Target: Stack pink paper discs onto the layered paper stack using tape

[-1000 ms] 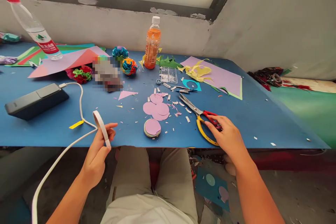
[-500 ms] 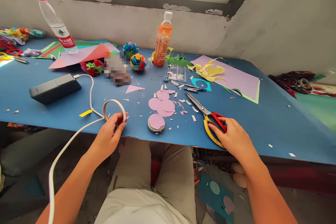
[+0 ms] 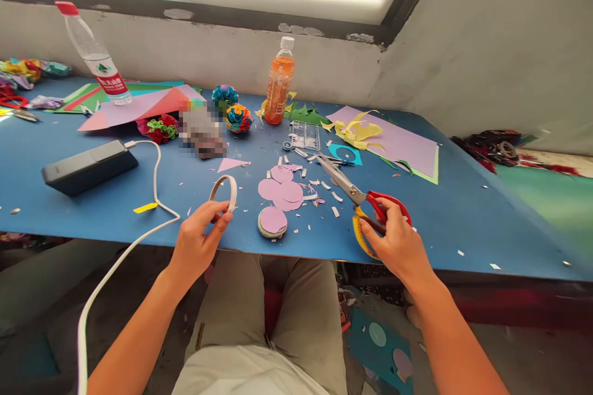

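Observation:
Pinched between the fingers of my left hand [image 3: 201, 236] is a roll of tape [image 3: 233, 192], held upright just above the table's front edge. My right hand [image 3: 397, 237] grips a pair of scissors [image 3: 354, 193] with one red and one yellow handle; their blades point away to the upper left and look closed or nearly so. Between my hands lies a small stack of paper circles [image 3: 272, 222] with a pink one on top. Behind it, several loose pink paper circles [image 3: 281, 191] overlap amid small white and pink scraps.
A dark power bank [image 3: 90, 165] with a white cable [image 3: 155, 182] lies at left. Behind stand a water bottle [image 3: 105, 71] and an orange drink bottle [image 3: 280, 86]. Paper flower balls [image 3: 239, 118], yellow paper offcuts [image 3: 356, 131] and a lilac sheet [image 3: 407, 142] lie toward the back.
My left hand has moved a little right, turning the tape roll more edge-on. The right hand has lifted the scissors slightly, and their blades have come closer together. The view has shifted a little.

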The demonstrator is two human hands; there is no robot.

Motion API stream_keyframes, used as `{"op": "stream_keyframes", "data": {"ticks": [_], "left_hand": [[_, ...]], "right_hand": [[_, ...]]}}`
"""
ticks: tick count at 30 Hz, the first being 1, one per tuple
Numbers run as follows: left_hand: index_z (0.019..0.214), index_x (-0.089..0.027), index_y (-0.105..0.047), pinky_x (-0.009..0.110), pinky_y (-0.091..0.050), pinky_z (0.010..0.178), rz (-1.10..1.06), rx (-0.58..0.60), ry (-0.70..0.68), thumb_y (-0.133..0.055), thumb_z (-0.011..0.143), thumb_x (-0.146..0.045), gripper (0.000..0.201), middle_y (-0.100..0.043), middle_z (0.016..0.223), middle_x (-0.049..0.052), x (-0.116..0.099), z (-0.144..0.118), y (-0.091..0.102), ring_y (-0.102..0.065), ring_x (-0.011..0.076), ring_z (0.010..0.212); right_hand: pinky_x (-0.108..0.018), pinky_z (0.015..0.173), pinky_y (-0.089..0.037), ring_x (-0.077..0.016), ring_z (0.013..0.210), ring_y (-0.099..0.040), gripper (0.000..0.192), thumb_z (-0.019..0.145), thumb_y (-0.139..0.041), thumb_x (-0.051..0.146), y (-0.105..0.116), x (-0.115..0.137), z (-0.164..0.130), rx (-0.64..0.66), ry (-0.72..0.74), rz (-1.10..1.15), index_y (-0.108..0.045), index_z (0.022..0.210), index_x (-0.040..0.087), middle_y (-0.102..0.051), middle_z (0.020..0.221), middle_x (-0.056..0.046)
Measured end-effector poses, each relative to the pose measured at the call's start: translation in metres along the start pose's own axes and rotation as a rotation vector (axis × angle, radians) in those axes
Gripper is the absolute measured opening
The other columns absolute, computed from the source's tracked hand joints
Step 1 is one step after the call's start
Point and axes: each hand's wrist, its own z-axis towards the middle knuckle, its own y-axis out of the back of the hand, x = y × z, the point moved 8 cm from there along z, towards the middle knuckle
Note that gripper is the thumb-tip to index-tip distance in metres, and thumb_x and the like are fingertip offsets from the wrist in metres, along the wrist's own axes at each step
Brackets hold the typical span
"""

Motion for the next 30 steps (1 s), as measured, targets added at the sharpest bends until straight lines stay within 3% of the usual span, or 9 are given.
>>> {"op": "stream_keyframes", "data": {"ticks": [5, 8, 14, 20, 27, 30], "left_hand": [[0.095, -0.018, -0.061, 0.024, -0.044, 0.065, -0.029, 0.106, 0.065, -0.041, 0.092, -0.041, 0.03, -0.057, 0.069, 0.0, 0.004, 0.005, -0.012, -0.053, 0.0135, 0.065], [0.099, -0.018, -0.061, 0.026, -0.045, 0.07, -0.035, 0.157, 0.116, -0.042, 0.091, -0.042, 0.031, -0.061, 0.078, 0.002, 0.012, 0.004, -0.016, -0.055, 0.0153, 0.071], [0.11, -0.018, -0.059, 0.03, -0.047, 0.08, -0.071, 0.239, 0.091, -0.042, 0.091, -0.038, 0.033, -0.064, 0.09, 0.005, 0.016, 0.003, -0.018, -0.058, 0.0191, 0.085], [0.099, -0.018, -0.065, 0.029, -0.047, 0.081, -0.13, 0.21, -0.003, -0.048, 0.09, -0.037, 0.027, -0.066, 0.094, 0.007, 0.009, 0.006, -0.016, -0.059, 0.0197, 0.089], [0.095, -0.02, -0.063, 0.031, -0.042, 0.086, -0.027, 0.145, -0.104, -0.048, 0.091, -0.029, 0.018, -0.066, 0.094, 0.006, 0.006, 0.002, -0.014, -0.057, 0.0194, 0.095], [0.09, -0.02, -0.061, 0.032, -0.039, 0.086, 0.01, 0.143, -0.138, -0.048, 0.091, -0.026, 0.015, -0.067, 0.088, 0.004, 0.004, 0.003, -0.015, -0.057, 0.018, 0.088]], "right_hand": [[-0.037, 0.066, -0.049, -0.0315, 0.092, -0.065, 0.072, 0.072, -0.052, 0.064, -0.008, 0.001, 0.004, 0.062, -0.081, -0.054, -0.043, 0.125, 0.014, -0.064, 0.111, -0.016], [-0.036, 0.067, -0.049, -0.0322, 0.095, -0.064, 0.08, 0.067, -0.058, 0.067, -0.007, 0.003, 0.005, 0.041, -0.055, -0.083, -0.042, 0.125, 0.014, -0.062, 0.113, -0.017], [-0.035, 0.062, -0.048, -0.0314, 0.088, -0.064, 0.074, 0.07, -0.055, 0.065, 0.002, 0.037, -0.011, -0.005, 0.158, -0.1, -0.04, 0.121, 0.013, -0.062, 0.106, -0.017], [-0.032, 0.057, -0.044, -0.0243, 0.067, -0.061, 0.059, 0.073, -0.055, 0.059, 0.009, 0.094, -0.031, -0.047, 0.486, -0.094, -0.041, 0.112, 0.017, -0.063, 0.084, -0.009], [-0.031, 0.055, -0.043, -0.0219, 0.063, -0.061, 0.052, 0.078, -0.053, 0.057, 0.003, 0.123, -0.027, -0.062, 0.638, -0.144, -0.047, 0.109, 0.015, -0.064, 0.078, -0.007], [-0.03, 0.053, -0.043, -0.0208, 0.061, -0.061, 0.056, 0.077, -0.052, 0.061, 0.001, 0.129, -0.023, -0.069, 0.688, -0.135, -0.048, 0.108, 0.015, -0.064, 0.076, -0.006]]}}
